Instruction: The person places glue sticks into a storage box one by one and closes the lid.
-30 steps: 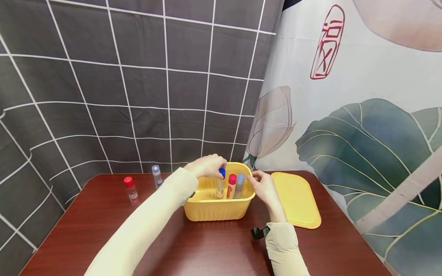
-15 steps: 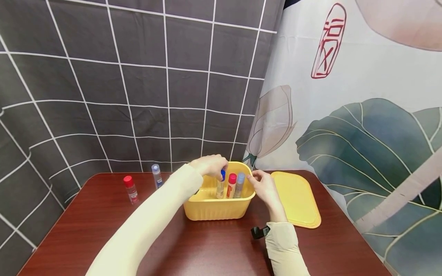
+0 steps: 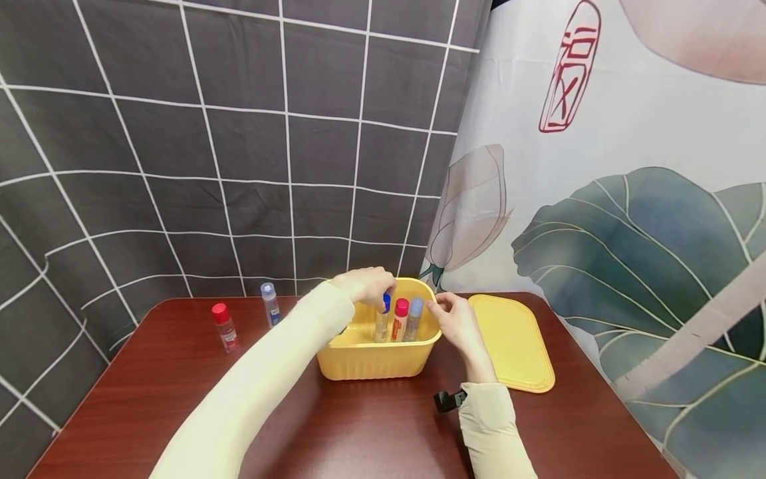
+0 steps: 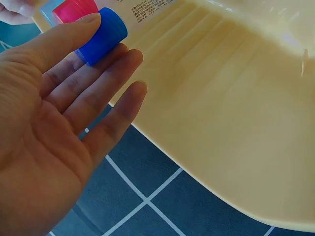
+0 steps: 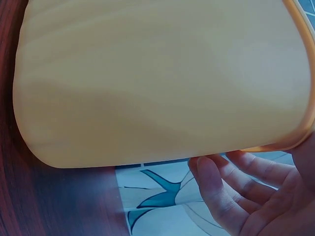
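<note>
My left hand (image 3: 366,287) reaches over the yellow plastic box (image 3: 376,362) and pinches the blue cap (image 4: 104,37) of a small clear bottle (image 3: 381,329) between thumb and fingers. The bottle stands upright inside the box, and its other fingers stay loosely spread. Right beside it are a red-capped bottle (image 3: 399,326) with a pale, printed body and a light-blue-capped one (image 3: 413,322). My right hand (image 3: 459,324) holds the box's right rim, its fingers bent against the outside wall (image 5: 162,98) in the right wrist view.
A red-capped clear bottle (image 3: 225,329) and a light-blue-capped bottle (image 3: 271,306) stand at the left on the dark red table (image 3: 359,432). The flat yellow lid (image 3: 511,342) lies right of the box. A grey checked cloth (image 3: 239,146) hangs behind.
The head view has shifted slightly. My left hand has edged a little to the right around the blue cap; the bottles and my right hand look unmoved.
</note>
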`<action>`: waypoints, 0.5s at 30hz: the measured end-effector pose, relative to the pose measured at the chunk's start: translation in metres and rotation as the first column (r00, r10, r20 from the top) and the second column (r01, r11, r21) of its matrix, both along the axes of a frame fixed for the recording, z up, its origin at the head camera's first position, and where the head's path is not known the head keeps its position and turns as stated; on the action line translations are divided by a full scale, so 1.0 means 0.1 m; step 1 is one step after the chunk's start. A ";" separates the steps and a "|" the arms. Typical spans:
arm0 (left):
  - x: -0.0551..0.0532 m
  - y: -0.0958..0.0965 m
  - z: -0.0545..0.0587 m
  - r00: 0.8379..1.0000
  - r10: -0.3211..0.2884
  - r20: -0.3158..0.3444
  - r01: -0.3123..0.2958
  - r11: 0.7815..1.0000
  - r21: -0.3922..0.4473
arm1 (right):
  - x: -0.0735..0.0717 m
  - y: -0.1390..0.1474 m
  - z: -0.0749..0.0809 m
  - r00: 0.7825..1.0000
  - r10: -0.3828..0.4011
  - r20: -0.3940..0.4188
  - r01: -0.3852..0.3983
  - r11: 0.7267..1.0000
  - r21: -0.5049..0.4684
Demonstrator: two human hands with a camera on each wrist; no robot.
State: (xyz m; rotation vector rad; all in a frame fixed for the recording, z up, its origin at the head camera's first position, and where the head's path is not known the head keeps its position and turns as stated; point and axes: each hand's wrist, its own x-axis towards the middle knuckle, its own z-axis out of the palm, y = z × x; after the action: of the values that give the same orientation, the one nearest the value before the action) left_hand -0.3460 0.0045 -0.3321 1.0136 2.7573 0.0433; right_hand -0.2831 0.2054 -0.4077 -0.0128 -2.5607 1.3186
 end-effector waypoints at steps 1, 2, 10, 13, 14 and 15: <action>0.00 0.00 0.00 1.000 -0.002 -0.002 0.002 1.000 -0.001 | 0.00 0.00 0.00 1.000 0.001 -0.002 -0.001 1.000 0.000; -0.01 0.00 0.00 1.000 -0.004 -0.001 0.004 1.000 -0.001 | -0.01 0.00 0.00 1.000 0.001 -0.003 -0.001 1.000 0.002; 0.02 0.01 -0.01 1.000 -0.012 0.025 0.012 1.000 0.010 | 0.00 -0.01 0.00 1.000 0.000 0.010 0.000 1.000 0.010; 0.01 0.00 -0.02 1.000 -0.014 0.026 0.014 1.000 0.015 | 0.00 -0.01 0.00 1.000 0.001 0.007 -0.001 1.000 0.005; 0.01 0.00 -0.02 1.000 -0.016 0.027 0.016 1.000 0.018 | 0.00 -0.01 0.00 1.000 0.000 0.006 0.000 1.000 0.004; 0.01 0.00 -0.02 0.999 -0.017 0.030 0.016 1.000 0.021 | -0.01 -0.01 0.00 1.000 0.000 0.004 0.000 1.000 0.003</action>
State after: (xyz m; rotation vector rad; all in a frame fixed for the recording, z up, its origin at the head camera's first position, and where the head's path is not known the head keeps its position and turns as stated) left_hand -0.3454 0.0047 -0.3344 1.0323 2.7267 0.0847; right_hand -0.2837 0.2047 -0.4073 -0.0143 -2.5656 1.3165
